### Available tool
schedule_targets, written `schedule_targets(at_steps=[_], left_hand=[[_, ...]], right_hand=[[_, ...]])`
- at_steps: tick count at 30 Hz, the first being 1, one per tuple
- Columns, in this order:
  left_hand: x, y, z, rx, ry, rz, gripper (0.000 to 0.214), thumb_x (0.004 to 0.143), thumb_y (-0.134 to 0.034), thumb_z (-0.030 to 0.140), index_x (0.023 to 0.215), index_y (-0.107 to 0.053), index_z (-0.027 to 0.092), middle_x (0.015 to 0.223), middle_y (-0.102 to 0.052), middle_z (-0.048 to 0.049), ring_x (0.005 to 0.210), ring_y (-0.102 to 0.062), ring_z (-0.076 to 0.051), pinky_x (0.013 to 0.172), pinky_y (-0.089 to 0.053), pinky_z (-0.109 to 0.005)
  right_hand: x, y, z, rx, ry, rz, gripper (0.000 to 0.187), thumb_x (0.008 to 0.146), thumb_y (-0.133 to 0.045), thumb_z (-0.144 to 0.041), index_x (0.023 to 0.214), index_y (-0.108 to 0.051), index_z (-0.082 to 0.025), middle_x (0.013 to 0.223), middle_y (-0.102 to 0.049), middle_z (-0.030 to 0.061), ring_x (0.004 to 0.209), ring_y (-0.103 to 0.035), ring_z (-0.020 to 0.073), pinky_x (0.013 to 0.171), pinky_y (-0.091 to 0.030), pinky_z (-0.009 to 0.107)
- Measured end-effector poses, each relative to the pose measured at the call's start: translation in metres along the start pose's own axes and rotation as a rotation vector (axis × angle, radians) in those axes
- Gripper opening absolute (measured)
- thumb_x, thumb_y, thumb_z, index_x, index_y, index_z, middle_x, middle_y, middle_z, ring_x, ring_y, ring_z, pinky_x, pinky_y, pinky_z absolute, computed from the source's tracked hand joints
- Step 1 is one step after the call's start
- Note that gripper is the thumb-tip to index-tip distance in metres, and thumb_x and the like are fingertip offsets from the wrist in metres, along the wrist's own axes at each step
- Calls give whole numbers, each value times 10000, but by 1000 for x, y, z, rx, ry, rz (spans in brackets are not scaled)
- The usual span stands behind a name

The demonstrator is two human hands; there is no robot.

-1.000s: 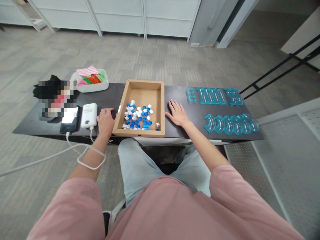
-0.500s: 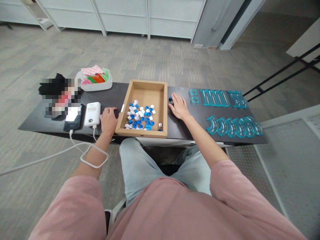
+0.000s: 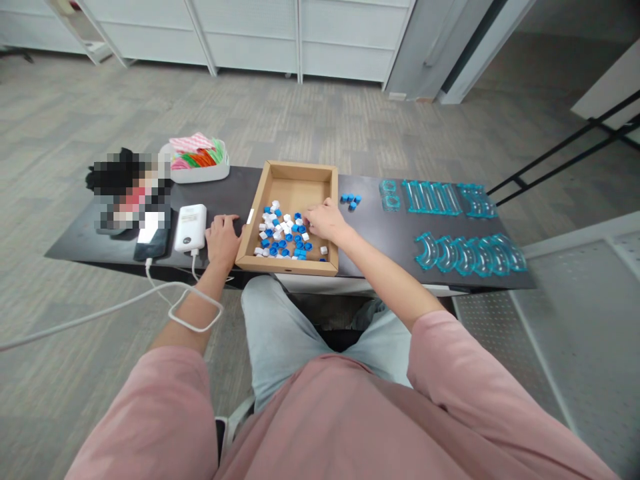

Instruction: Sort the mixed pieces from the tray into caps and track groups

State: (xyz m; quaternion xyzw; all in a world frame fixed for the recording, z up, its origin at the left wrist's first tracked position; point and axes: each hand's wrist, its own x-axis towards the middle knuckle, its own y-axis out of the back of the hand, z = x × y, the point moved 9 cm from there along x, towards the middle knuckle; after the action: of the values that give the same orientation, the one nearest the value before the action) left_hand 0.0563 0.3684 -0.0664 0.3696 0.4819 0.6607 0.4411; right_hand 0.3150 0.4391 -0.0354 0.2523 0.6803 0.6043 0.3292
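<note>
A shallow cardboard box (image 3: pixel 333 233) holds many small blue and white hexagonal pieces (image 3: pixel 280 233), heaped in its near half. Inside it, my right hand (image 3: pixel 324 220) reaches over the right edge of the heap. Its fingers bend down at the pieces and look apart; nothing is visibly held, though the fingertips are partly hidden. My left hand (image 3: pixel 223 240) rests on the table against the box's left wall, fingers spread and holding nothing. Several blue pieces (image 3: pixel 351 199) stand in a small cluster on the table, just right of the box.
On the right lie clear teal-edged straight parts (image 3: pixel 433 198), curved parts (image 3: pixel 470 255) and small square parts (image 3: pixel 390 195). At left are a white power bank (image 3: pixel 191 228) with cables, a phone (image 3: pixel 153 235) and a white basket (image 3: pixel 200 173) of colourful items. The dark table (image 3: pixel 380 247) carries everything.
My right hand has moved left from the tabletop into the box, uncovering the cluster of blue pieces. My left hand has stayed beside the box. The view has shifted slightly.
</note>
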Motion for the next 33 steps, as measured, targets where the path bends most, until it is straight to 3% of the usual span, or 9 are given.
schedule_targets(at_steps=[7,11,15,19,23,27,30,33], left_hand=[[1,-3,-1,4,-8,7,538,1117,-534,352,1589,-683,140,1611,-635,-282,1508,-602,-460,1283,-450,-557],[1,-3,-2,7,-6,13,544,1114,-530,352,1590,-686,139,1612,-638,-294,1503,-605,-470,1269,-462,-564],[1,-3,-1,-1,-16,19,530,1118,-542,350,1581,-690,140,1607,-637,-301,1508,-606,-480,1276,-459,-572],[2,-3,-2,-9,-8,16,511,1124,-548,335,1582,-687,155,1611,-635,-287,1524,-594,-472,1285,-453,-567],[0,-1,0,-14,-7,13,509,1130,-556,323,1582,-681,127,1615,-626,-288,1509,-586,-461,1286,-437,-552],[-2,1,3,-22,-15,-9,518,1153,-562,317,1598,-666,73,1616,-623,-290,1502,-569,-450,1288,-419,-547],[-2,3,3,-26,-17,-7,510,1161,-572,312,1599,-666,69,1613,-629,-285,1496,-571,-442,1286,-415,-536],[-2,2,2,-17,-18,-4,513,1157,-566,314,1598,-668,74,1611,-628,-285,1492,-572,-447,1277,-421,-540]], right_hand=[[-4,-2,10,44,-52,4,348,1114,-597,-109,1316,-869,-193,1398,-869,169,1266,-803,337,1146,-465,475],[-14,14,26,256,-37,181,286,1163,-645,-203,1347,-864,-188,1334,-853,161,1218,-808,317,1121,-547,442],[-61,32,58,559,4,455,267,1174,-683,-325,1341,-866,-226,1301,-823,120,1074,-816,266,1056,-623,423],[-128,13,91,708,-77,635,275,1138,-736,-488,1267,-858,-278,1285,-842,104,1031,-827,283,1047,-655,484],[-171,-40,100,761,-206,584,309,1084,-772,-576,1217,-840,-306,1210,-880,113,1114,-830,352,1066,-658,561],[-182,-77,92,699,-235,432,232,1060,-785,-500,1193,-850,-322,1233,-891,125,1199,-811,399,1108,-631,611],[-182,-65,90,660,-240,458,251,1077,-756,-444,1277,-841,-320,1308,-876,125,1231,-797,391,1120,-613,589],[-169,-26,80,608,-165,494,250,1119,-693,-388,1310,-827,-297,1263,-869,115,1159,-791,352,1074,-583,525]])
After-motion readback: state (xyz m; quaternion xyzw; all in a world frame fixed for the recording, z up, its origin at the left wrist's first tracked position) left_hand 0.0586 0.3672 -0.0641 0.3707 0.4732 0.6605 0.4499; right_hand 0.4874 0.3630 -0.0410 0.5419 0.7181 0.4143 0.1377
